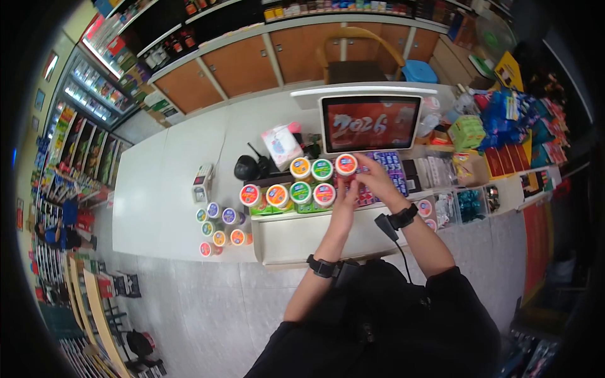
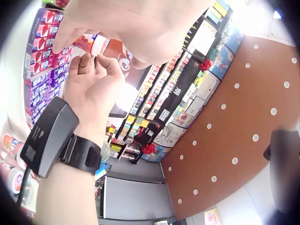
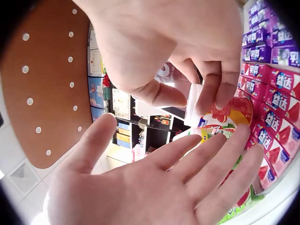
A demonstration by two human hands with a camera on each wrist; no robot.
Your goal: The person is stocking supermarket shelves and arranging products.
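Note:
A chewing gum tub point(image 1: 346, 165) with a red-orange lid stands above the gum display; its red label shows in the right wrist view. My right hand point(image 1: 377, 181) pinches this tub by its white lid point(image 3: 193, 104) between thumb and fingers. Palm up, my left hand point(image 3: 154, 187) has its fingers spread straight along the tub's side, fingertips overlapping its label. To the left stand two rows of similar gum tubs, among them a green-lidded tub point(image 1: 322, 169) and an orange-lidded tub point(image 1: 324, 194). Pink and purple gum boxes point(image 3: 269, 122) lie beside the hands.
Several smaller gum tubs point(image 1: 219, 238) cluster on the white counter point(image 1: 164, 208) at left, near a white box point(image 1: 202, 183). A screen point(image 1: 370, 123) stands just behind the display. Bins of small goods point(image 1: 469, 205) line the right side; a wooden chair point(image 1: 359, 57) is behind.

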